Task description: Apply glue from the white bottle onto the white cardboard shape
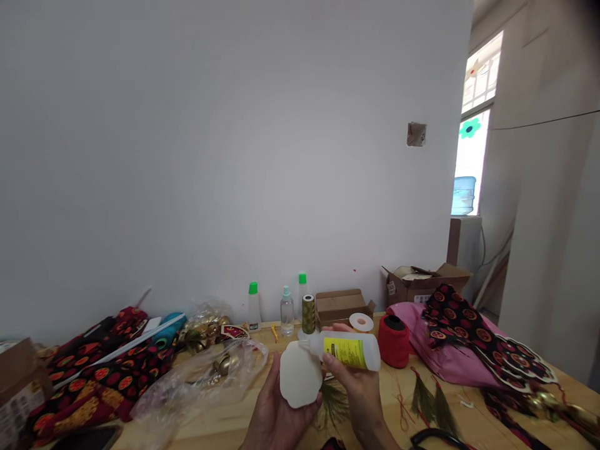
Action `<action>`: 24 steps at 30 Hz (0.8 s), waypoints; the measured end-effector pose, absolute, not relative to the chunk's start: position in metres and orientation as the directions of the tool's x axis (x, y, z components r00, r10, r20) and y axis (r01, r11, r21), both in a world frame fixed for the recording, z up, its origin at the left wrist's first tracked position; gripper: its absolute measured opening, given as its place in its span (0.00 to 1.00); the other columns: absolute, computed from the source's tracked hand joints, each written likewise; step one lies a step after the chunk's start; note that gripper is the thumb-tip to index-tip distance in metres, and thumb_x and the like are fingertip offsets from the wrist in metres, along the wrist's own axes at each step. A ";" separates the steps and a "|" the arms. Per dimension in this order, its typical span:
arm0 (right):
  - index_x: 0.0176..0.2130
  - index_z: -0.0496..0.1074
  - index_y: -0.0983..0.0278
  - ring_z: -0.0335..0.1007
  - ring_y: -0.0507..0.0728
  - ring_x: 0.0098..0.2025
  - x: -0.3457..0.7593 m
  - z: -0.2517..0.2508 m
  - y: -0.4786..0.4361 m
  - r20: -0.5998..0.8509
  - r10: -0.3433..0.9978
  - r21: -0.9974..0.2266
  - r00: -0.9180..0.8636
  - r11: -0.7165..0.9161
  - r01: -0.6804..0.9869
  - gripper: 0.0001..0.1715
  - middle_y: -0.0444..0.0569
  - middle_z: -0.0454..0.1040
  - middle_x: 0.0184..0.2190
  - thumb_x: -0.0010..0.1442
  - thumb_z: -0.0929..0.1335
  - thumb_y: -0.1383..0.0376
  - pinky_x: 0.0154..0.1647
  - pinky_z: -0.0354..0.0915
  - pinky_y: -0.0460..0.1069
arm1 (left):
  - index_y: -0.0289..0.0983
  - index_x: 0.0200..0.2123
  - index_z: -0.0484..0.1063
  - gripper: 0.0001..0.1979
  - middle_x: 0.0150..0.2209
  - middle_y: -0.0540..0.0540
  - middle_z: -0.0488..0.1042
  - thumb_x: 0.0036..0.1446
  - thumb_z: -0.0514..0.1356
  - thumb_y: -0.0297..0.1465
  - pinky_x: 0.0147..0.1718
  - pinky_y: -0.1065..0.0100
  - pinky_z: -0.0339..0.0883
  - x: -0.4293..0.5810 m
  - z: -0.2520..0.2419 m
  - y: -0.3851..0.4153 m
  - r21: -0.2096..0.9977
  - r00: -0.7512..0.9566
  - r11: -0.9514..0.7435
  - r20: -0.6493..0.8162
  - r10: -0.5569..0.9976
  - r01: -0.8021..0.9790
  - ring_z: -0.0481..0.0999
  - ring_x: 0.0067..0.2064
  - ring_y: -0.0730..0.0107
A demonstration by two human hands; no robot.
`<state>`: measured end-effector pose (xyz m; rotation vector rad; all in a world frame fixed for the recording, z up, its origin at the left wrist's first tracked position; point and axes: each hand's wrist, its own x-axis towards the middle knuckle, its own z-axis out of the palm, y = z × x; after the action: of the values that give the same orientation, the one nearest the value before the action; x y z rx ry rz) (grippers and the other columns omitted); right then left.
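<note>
My left hand point(276, 409) is closed around a white card piece with a scalloped edge point(300, 375), holding it face up in front of me. In my right hand point(359, 390) is a glue bottle point(347, 351) with a yellow label. It lies nearly level, its nozzle pointing left over the upper right part of the card. No glue can be made out on the card. Below the card and bottle, green tassel threads point(334, 406) rest on the table, partly hidden by my hands.
Patterned dark cloth point(112, 375) and a plastic bag point(206, 381) with brass bells lie left. Green-capped bottles point(254, 306), a spray bottle point(287, 312) and a thread spool point(308, 314) stand by the wall. Right are a red thread cone point(394, 344), green tassels point(434, 400) and a cardboard box point(422, 287).
</note>
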<state>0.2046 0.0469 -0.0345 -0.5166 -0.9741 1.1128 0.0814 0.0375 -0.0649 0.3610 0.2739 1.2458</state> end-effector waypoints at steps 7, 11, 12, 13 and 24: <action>0.42 0.66 0.66 0.71 0.57 0.33 0.196 -0.031 0.041 0.347 0.926 -0.754 0.149 0.370 -0.543 0.30 0.51 0.74 0.33 0.37 0.73 0.64 0.33 0.69 0.49 | 0.42 0.35 0.72 0.15 0.34 0.47 0.77 0.50 0.52 0.42 0.27 0.65 0.67 0.084 -0.061 0.036 0.393 0.330 0.325 -0.056 0.942 -0.860 0.74 0.33 0.65; 0.42 0.66 0.67 0.71 0.56 0.30 0.197 -0.030 0.045 0.341 0.917 -0.740 0.207 0.398 -0.542 0.31 0.51 0.75 0.31 0.37 0.73 0.64 0.30 0.69 0.48 | 0.40 0.34 0.73 0.15 0.32 0.45 0.77 0.50 0.53 0.42 0.27 0.66 0.67 0.085 -0.059 0.035 0.407 0.319 0.320 -0.072 0.945 -0.855 0.74 0.32 0.65; 0.42 0.66 0.67 0.71 0.56 0.30 0.198 -0.030 0.046 0.344 0.915 -0.743 0.211 0.403 -0.535 0.30 0.51 0.75 0.31 0.37 0.73 0.64 0.30 0.70 0.48 | 0.40 0.35 0.72 0.15 0.33 0.45 0.77 0.50 0.53 0.42 0.28 0.65 0.67 0.085 -0.059 0.035 0.406 0.322 0.317 -0.059 0.945 -0.857 0.74 0.34 0.64; 0.42 0.66 0.68 0.72 0.56 0.30 0.199 -0.031 0.047 0.348 0.914 -0.749 0.208 0.405 -0.525 0.30 0.51 0.75 0.30 0.38 0.73 0.64 0.30 0.70 0.49 | 0.40 0.36 0.72 0.15 0.34 0.44 0.77 0.50 0.53 0.41 0.29 0.65 0.67 0.085 -0.060 0.035 0.404 0.328 0.317 -0.044 0.944 -0.858 0.74 0.36 0.63; 0.44 0.63 0.68 0.72 0.59 0.36 0.207 -0.037 0.054 0.375 0.902 -0.793 0.213 0.432 -0.429 0.29 0.54 0.74 0.36 0.42 0.72 0.62 0.37 0.69 0.51 | 0.36 0.39 0.71 0.14 0.39 0.41 0.75 0.51 0.53 0.35 0.43 0.53 0.61 0.080 -0.062 0.033 0.442 0.279 0.269 -0.044 0.959 -0.856 0.71 0.42 0.57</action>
<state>0.2068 0.0543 -0.0373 -0.6057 -0.9467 1.0061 0.0804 0.0335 -0.0618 0.3641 0.3312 1.2541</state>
